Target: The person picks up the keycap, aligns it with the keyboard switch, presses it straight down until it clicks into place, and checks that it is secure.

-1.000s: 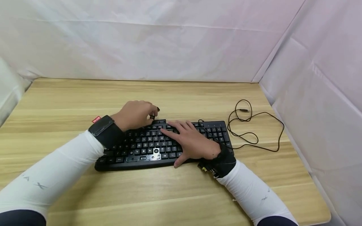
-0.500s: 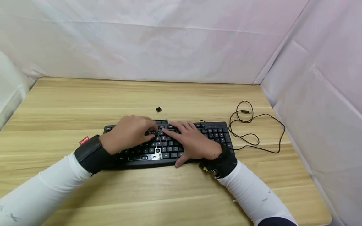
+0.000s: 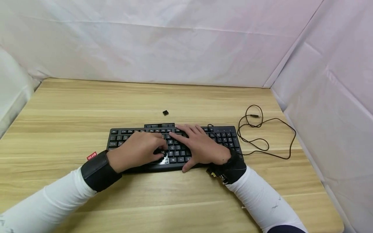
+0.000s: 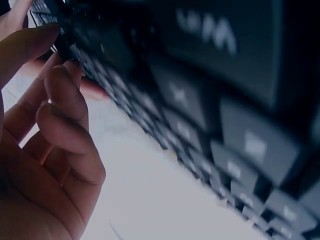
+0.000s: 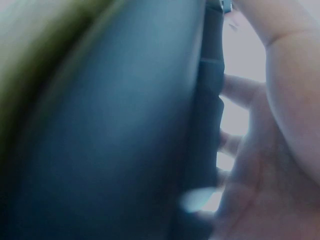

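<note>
A black keyboard (image 3: 227,136) lies on the wooden table, its letter keys partly hidden under both hands. My left hand (image 3: 140,150) is over the lower middle keys, thumb and index finger pinching a small black keycap (image 3: 162,153) right at a glossy uncovered strip (image 3: 166,160) in the lower rows. In the left wrist view, the thumb (image 4: 35,45) and fingertips meet close to the keys, the other fingers curled. My right hand (image 3: 201,145) rests with spread fingers across the right part of the keyboard, thumb at its front edge.
Another small black keycap (image 3: 165,113) lies on the table (image 3: 87,100) behind the keyboard. The keyboard's black cable (image 3: 291,142) loops on the right, with its plug (image 3: 254,116) at the end. White cloth walls (image 3: 151,51) stand at the back and sides.
My left hand has come from behind the keyboard's top edge, carrying the keycap toward me to the lower rows. One keycap stays behind on the table. The right hand keeps its place.
</note>
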{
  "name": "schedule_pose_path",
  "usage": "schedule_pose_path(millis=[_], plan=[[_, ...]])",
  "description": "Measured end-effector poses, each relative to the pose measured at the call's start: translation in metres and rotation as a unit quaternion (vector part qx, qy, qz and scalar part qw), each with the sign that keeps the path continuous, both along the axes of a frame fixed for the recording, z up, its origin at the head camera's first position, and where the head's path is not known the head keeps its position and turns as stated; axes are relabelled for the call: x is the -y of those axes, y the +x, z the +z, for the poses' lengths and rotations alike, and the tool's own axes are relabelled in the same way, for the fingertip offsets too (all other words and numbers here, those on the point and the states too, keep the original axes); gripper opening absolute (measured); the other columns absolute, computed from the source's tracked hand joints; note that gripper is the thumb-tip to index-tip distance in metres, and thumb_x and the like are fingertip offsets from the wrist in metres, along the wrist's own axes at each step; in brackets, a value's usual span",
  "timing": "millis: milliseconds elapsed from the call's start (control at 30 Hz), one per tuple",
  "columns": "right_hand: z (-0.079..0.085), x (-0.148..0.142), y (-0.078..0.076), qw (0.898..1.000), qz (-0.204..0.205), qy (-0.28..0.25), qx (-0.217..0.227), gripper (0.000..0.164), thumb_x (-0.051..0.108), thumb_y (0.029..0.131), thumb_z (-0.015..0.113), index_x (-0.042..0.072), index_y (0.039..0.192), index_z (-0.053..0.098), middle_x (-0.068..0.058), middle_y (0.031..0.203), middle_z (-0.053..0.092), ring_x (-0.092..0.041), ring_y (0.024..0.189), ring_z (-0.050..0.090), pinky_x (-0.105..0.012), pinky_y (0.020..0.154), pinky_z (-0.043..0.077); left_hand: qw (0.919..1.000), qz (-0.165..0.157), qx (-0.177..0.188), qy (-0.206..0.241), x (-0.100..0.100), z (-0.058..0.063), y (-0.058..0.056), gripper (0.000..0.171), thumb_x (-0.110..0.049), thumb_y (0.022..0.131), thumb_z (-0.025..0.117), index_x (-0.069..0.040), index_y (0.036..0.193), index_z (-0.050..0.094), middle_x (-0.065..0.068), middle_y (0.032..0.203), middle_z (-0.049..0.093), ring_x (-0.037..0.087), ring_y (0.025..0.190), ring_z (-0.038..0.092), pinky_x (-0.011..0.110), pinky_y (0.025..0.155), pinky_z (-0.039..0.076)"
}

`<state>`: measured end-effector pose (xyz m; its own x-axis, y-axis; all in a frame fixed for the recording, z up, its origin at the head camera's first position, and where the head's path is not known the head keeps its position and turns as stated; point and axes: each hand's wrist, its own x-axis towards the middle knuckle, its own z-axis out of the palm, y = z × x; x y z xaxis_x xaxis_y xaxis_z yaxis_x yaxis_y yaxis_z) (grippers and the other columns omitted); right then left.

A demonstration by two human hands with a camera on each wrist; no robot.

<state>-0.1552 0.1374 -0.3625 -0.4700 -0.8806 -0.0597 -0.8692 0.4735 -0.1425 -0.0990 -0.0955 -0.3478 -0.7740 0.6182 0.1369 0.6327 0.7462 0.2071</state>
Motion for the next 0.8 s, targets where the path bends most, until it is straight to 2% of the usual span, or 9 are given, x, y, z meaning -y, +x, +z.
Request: schedule_pose_path(millis=[200, 533, 800], plan=[[0.0003, -0.0006, -0.0007, 1.0, 0.002, -0.002, -0.002, 0.123, 0.075, 0.053, 0.069, 0.019, 0.151, 0.022, -0.015, 0.154, 0.016, -0.03, 0.136, 0.014, -0.059, 0.107, 0.021, 1.0, -0.007, 0.0, 0.006, -0.0028, -0.0049, 0.0009, 0.014, -0.027, 0.076, 0.076, -0.019, 0.087, 0.073, -0.006, 0.081, 0.064, 0.004, 0.061, 0.054, 0.027, 0.05, 0.051], [-0.0009, -0.0011, -0.0005, 1.0, -0.001, -0.004, -0.003, 0.122, 0.075, 0.052, 0.069, 0.018, 0.15, 0.023, -0.015, 0.154, 0.017, -0.029, 0.136, 0.014, -0.057, 0.107, 0.021, 0.9997, -0.019, -0.002, 0.016, -0.0065, -0.0097, 0.0027, 0.01, -0.023, 0.077, 0.076, -0.018, 0.085, 0.074, -0.003, 0.088, 0.068, 0.008, 0.071, 0.061, 0.031, 0.057, 0.055], [-0.0046, -0.0028, -0.0002, 1.0, -0.006, -0.007, 0.007, 0.122, 0.075, 0.052, 0.069, 0.018, 0.15, 0.024, -0.015, 0.154, 0.017, -0.032, 0.136, 0.015, -0.061, 0.106, 0.02, 0.9995, -0.029, -0.013, 0.003, -0.009, -0.0093, 0.005, 0.008, -0.023, 0.078, 0.075, -0.017, 0.082, 0.074, -0.002, 0.081, 0.066, 0.01, 0.066, 0.06, 0.032, 0.055, 0.054]])
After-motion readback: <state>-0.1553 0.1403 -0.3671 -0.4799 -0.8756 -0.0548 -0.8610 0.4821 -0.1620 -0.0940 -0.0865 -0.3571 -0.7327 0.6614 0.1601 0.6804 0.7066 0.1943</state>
